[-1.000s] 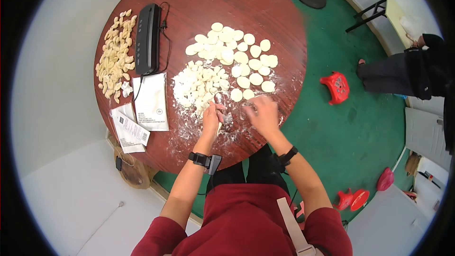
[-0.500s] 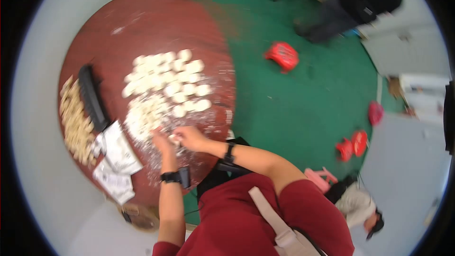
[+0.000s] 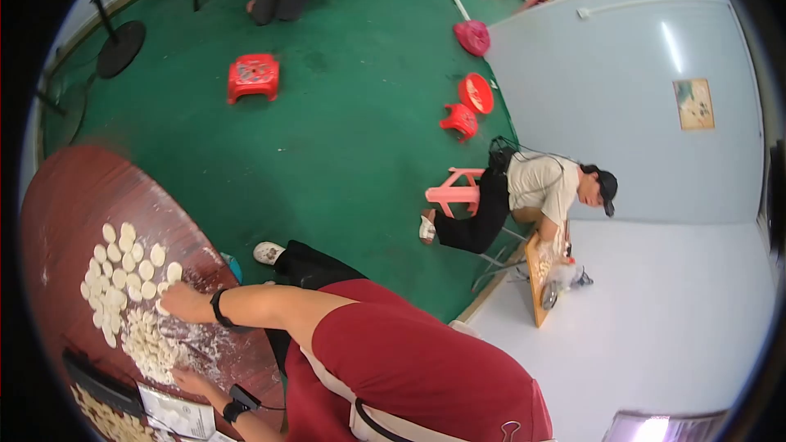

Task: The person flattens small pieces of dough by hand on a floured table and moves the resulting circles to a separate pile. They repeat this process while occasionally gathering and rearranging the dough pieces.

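My right hand (image 3: 185, 304) is at the near edge of a group of flat round dough discs (image 3: 119, 278), its fingers closed on a pale dough disc (image 3: 161, 308) that they partly cover. Beside the lower edge of a heap of small floured dough pieces (image 3: 150, 345) is my left hand (image 3: 192, 380), fingers reaching toward the heap and apparently apart, with nothing visible in them. Loose flour (image 3: 214, 345) is spread over the dark red round table (image 3: 74, 188) between both hands.
A long black object (image 3: 102, 383), white packets (image 3: 176, 411) and more dough pieces (image 3: 102, 419) lie at the table's lower side. Red stools (image 3: 254, 76) stand on the green floor. Another person (image 3: 540, 184) sits on a pink stool (image 3: 453, 194) at a small wooden table (image 3: 538, 282).
The head view has swung right, so the table now sits lower left. My hands, close together over a dough piece before, are apart; the right is at the discs.
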Demonstrator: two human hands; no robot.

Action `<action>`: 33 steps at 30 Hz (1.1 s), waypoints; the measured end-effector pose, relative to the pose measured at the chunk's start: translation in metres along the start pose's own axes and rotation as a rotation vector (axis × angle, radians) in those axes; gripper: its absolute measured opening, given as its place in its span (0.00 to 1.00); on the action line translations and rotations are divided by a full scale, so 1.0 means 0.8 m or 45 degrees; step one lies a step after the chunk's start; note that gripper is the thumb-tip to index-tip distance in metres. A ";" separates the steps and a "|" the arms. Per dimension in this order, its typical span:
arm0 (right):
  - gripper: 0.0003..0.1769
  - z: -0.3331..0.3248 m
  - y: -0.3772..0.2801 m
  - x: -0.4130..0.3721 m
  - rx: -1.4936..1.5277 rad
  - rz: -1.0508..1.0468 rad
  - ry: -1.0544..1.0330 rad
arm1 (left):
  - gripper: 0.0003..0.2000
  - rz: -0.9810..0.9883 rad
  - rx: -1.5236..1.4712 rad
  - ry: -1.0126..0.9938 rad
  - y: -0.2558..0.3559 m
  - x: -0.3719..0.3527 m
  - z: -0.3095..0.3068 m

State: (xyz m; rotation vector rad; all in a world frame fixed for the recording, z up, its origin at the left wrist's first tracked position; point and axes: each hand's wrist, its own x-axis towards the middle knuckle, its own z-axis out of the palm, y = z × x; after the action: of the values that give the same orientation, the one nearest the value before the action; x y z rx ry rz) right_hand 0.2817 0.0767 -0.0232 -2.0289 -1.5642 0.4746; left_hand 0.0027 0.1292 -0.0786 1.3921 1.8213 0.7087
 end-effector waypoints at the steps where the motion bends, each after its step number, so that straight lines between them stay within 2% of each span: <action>1: 0.04 -0.006 -0.001 -0.001 -0.014 0.026 0.015 | 0.27 0.045 0.086 -0.058 0.001 -0.006 -0.007; 2: 0.05 -0.013 -0.002 -0.001 -0.017 -0.007 -0.079 | 0.26 0.007 0.212 -0.165 -0.002 -0.003 -0.016; 5: 0.06 0.009 0.007 0.003 -0.010 -0.066 -0.287 | 0.24 0.082 0.239 -0.201 -0.013 -0.017 -0.020; 6: 0.06 -0.010 0.005 -0.001 -0.040 -0.064 -0.350 | 0.24 0.098 0.227 -0.216 -0.019 -0.019 -0.020; 8: 0.07 -0.030 0.009 -0.009 -0.021 -0.082 -0.372 | 0.24 0.191 0.485 -0.229 -0.025 -0.017 -0.023; 11: 0.08 -0.052 0.009 -0.012 -0.002 -0.102 -0.368 | 0.24 0.170 0.503 -0.286 -0.014 -0.018 -0.021; 13: 0.07 -0.067 0.007 -0.016 -0.038 -0.062 -0.491 | 0.23 0.297 0.508 -0.256 -0.002 -0.018 -0.013; 15: 0.07 -0.070 0.007 -0.022 -0.021 -0.028 -0.421 | 0.21 0.226 0.324 -0.405 0.008 -0.021 -0.004; 16: 0.07 -0.067 0.007 -0.025 0.015 0.003 -0.376 | 0.18 0.081 0.084 -0.499 0.019 -0.028 0.005; 20: 0.06 -0.069 0.002 -0.038 0.055 0.054 -0.271 | 0.16 0.274 0.114 -0.739 0.053 -0.036 0.006; 21: 0.06 -0.068 -0.007 -0.042 0.083 0.067 -0.246 | 0.16 0.286 0.111 -0.730 0.055 -0.035 0.000; 23: 0.06 -0.073 -0.024 -0.049 0.045 0.037 -0.324 | 0.16 0.506 0.112 -0.780 0.062 -0.042 -0.010; 27: 0.07 -0.050 -0.039 -0.075 0.057 0.056 -0.372 | 0.17 0.480 0.082 -0.826 0.070 -0.056 -0.065; 31: 0.08 -0.053 -0.045 -0.105 0.080 0.086 -0.372 | 0.17 0.450 -0.012 -0.735 0.004 -0.023 -0.112; 32: 0.08 -0.060 -0.043 -0.114 0.103 0.104 -0.385 | 0.17 0.272 -0.047 -0.827 -0.007 -0.012 -0.128; 33: 0.08 -0.065 -0.045 -0.119 0.125 0.119 -0.396 | 0.17 0.283 -0.053 -0.825 -0.012 -0.006 -0.140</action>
State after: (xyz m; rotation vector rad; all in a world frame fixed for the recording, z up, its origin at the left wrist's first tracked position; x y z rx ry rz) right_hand 0.2580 -0.0181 0.0353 -2.0324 -1.5880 0.9219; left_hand -0.0926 0.1222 -0.0197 1.5788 1.1531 0.3353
